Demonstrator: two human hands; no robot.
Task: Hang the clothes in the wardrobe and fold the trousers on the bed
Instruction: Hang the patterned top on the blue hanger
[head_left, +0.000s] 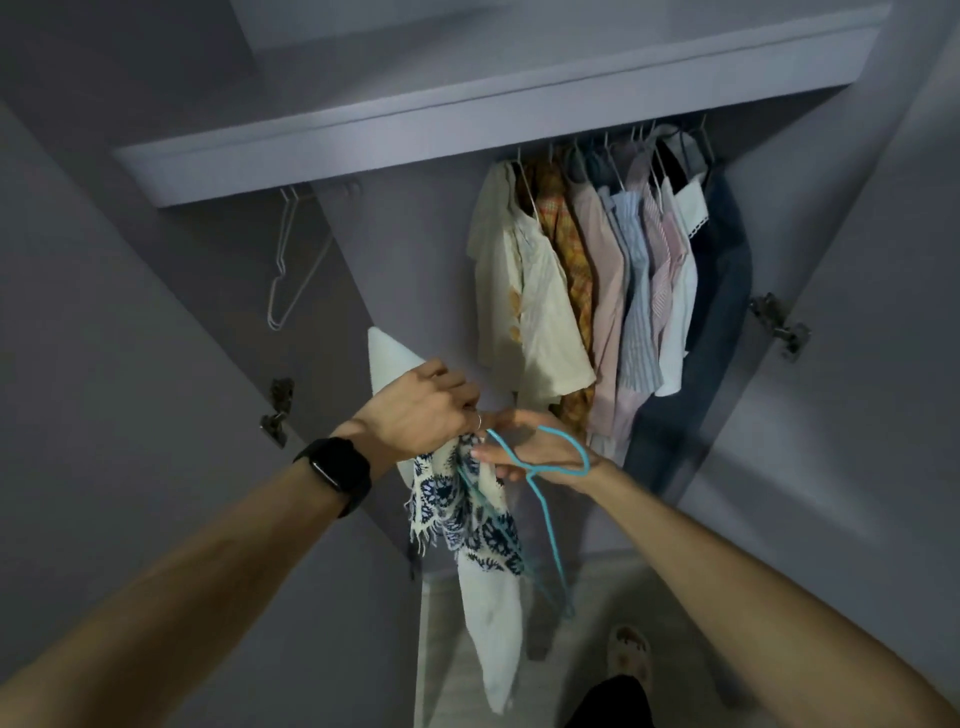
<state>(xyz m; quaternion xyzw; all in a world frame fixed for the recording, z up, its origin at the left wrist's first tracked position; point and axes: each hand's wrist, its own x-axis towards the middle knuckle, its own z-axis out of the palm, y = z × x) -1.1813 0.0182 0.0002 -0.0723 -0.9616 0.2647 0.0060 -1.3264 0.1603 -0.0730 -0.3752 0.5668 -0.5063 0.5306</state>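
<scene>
I stand before an open wardrobe. My left hand (423, 410), with a black watch on its wrist, grips the top of a white garment with a blue print (467, 512) that hangs down between my arms. My right hand (540, 454) holds a light-blue hanger (550, 478) right beside the garment; the hanger's hook curves over the hand and its lower part runs down into the cloth. Several shirts (597, 280) hang on the wardrobe rail at the upper right.
An empty white wire hanger (285, 265) hangs at the left under the shelf (415, 130). Both wardrobe doors stand open, with hinges (779, 325) showing on either side. A slippered foot (631, 657) is on the floor below.
</scene>
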